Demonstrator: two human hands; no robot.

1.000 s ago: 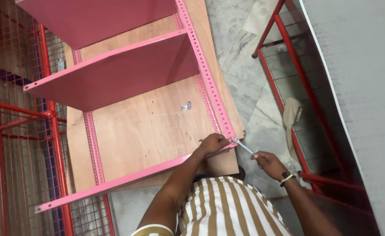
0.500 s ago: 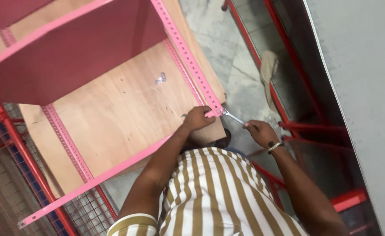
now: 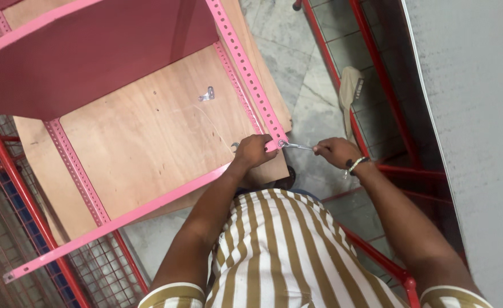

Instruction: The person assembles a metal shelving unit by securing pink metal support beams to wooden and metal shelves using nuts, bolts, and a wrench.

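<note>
The left hand (image 3: 255, 151) grips the pink rack's near corner (image 3: 272, 142), fingers curled. The right hand (image 3: 334, 153) pinches a spanner (image 3: 295, 146) on that corner's bolt; tightening looks unfinished.

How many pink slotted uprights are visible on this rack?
3. One slotted upright runs down to the corner the left hand grips; a second lies just inside it on the plywood; a third lies at the left. More may be hidden under the shelf.
</note>
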